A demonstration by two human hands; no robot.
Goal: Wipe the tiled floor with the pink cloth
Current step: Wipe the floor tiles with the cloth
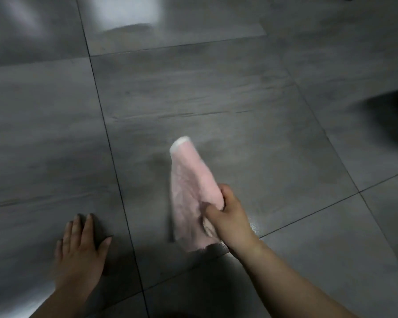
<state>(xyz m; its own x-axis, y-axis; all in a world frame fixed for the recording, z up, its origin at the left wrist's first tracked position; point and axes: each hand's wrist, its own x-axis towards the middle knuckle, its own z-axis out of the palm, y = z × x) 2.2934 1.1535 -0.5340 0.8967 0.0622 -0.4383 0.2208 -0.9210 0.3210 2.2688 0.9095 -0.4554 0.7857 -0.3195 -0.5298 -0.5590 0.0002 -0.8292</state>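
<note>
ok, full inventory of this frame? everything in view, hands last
tiled floor: one, grey, large tiles, fills the view
grout lines: several, dark, between the tiles
light glare: one patch, white, on the floor at top
dark shape: one, black, right edge, too blurred to identify
pink cloth: one, pink with a pale tip, bunched lengthwise, centre
left hand: one, lower left, flat on the floor with fingers straight
right hand: one, lower centre, grips the near part of the cloth
</note>
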